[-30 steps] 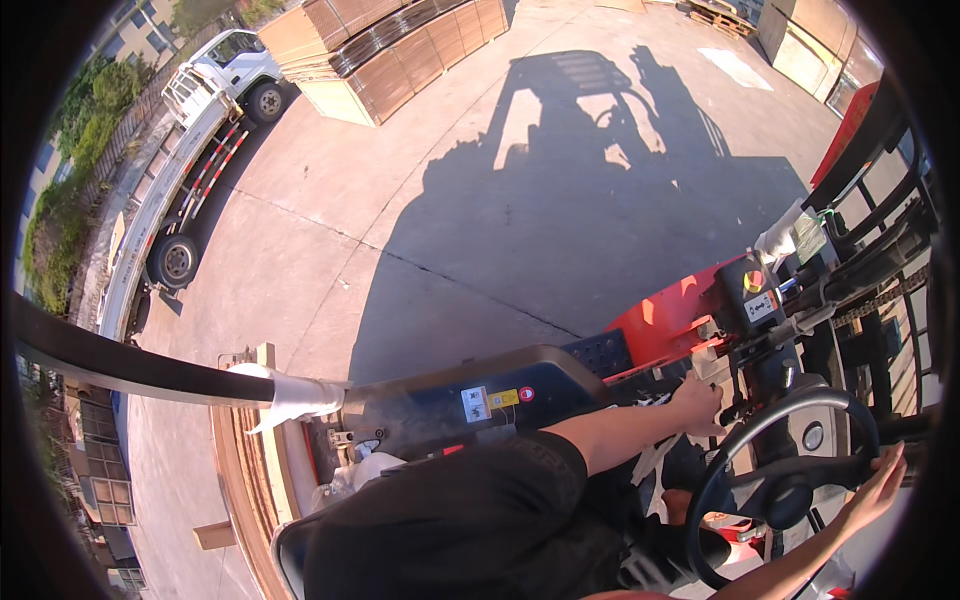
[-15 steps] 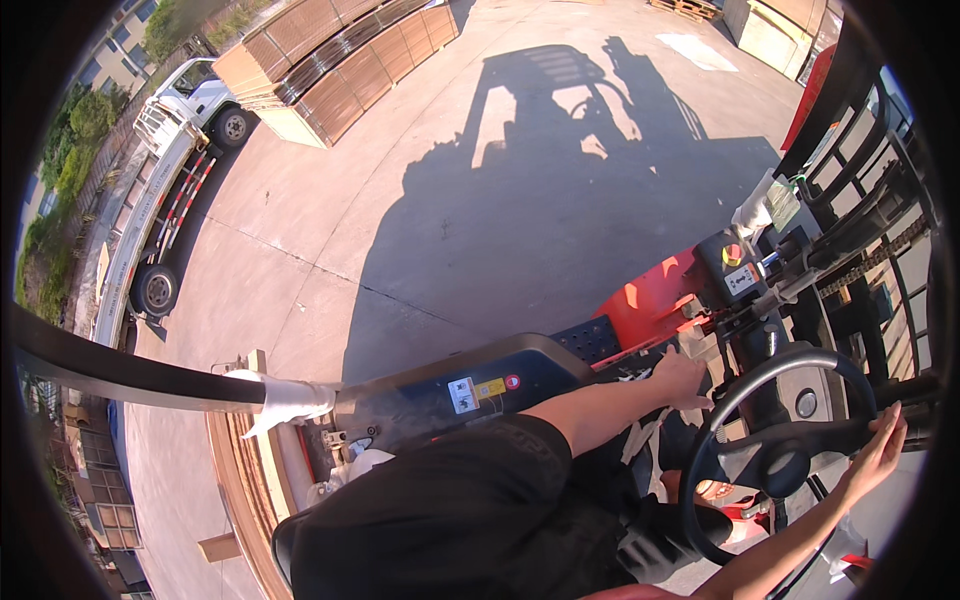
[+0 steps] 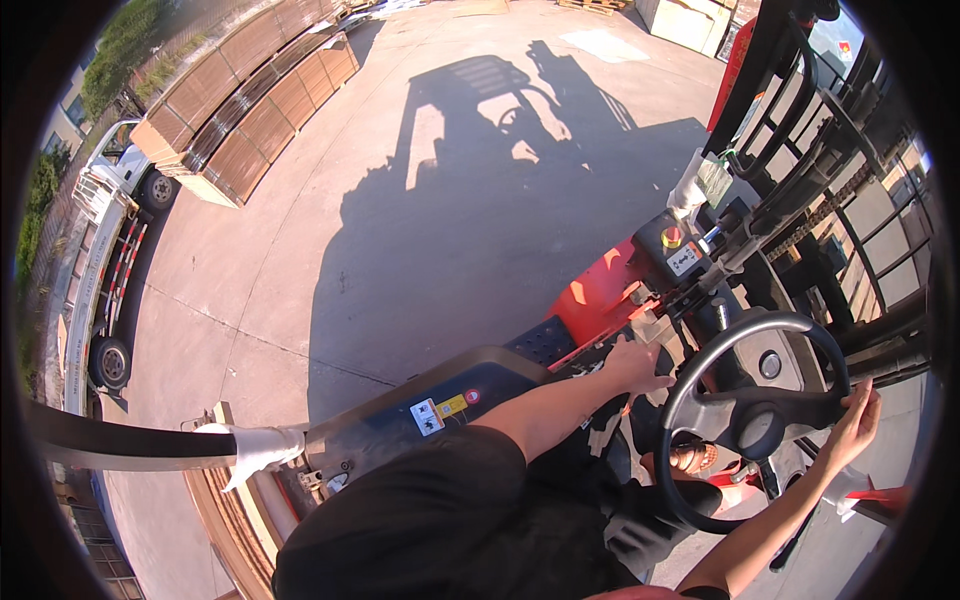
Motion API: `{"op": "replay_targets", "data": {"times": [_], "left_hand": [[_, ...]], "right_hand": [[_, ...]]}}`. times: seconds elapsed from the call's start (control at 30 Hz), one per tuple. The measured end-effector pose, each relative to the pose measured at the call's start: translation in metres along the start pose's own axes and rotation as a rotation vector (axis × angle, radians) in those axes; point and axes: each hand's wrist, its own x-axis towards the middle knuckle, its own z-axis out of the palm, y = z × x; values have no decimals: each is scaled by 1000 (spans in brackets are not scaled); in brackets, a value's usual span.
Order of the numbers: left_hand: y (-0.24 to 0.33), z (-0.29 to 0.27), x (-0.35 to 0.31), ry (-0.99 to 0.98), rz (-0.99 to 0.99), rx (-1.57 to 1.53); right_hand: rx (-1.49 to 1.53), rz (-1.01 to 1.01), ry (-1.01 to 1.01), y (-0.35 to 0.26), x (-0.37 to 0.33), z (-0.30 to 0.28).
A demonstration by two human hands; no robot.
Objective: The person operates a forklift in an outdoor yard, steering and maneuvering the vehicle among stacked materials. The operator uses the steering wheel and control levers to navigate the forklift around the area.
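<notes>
The black steering wheel (image 3: 700, 360) of a forklift stands before me on the right. My left hand (image 3: 636, 368) hovers near its left rim, fingers apart, with nothing visible in them. At the right rim is my right hand (image 3: 852, 425), its fingers stretched upward and lying along the rim's outer side rather than wrapped round it. Beyond the wheel, a dark control box (image 3: 672, 250) carries a red-and-yellow button. A sandalled foot (image 3: 692, 458) shows below, through the wheel.
A forklift shadow (image 3: 470, 150) lies on the concrete ground (image 3: 230, 290). Long brown stacked packs (image 3: 240, 110) and a white flatbed truck (image 3: 95, 270) stand at left. The black mast (image 3: 800, 200) rises at right. A black bar (image 3: 130, 440) with white wrapping crosses the lower left.
The whole view has turned, so the truck, stacks and shadow sit farther left. My right hand's fingers are closer to the wheel rim; my left hand stays beside the wheel.
</notes>
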Motion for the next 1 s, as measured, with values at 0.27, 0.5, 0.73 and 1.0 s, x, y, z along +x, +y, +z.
{"op": "replay_targets", "data": {"times": [0.27, 0.5, 0.73, 1.0], "left_hand": [[22, -4, 93, -60, 37, 58], [43, -15, 170, -67, 49, 118], [60, -24, 255, -65, 79, 142], [90, -30, 349, -62, 104, 123]], "right_hand": [[-99, 80, 133, 59, 15, -27], [-71, 189, 123, 73, 1, -26], [-30, 207, 140, 95, 34, 1], [5, 218, 131, 155, 117, 21]]}}
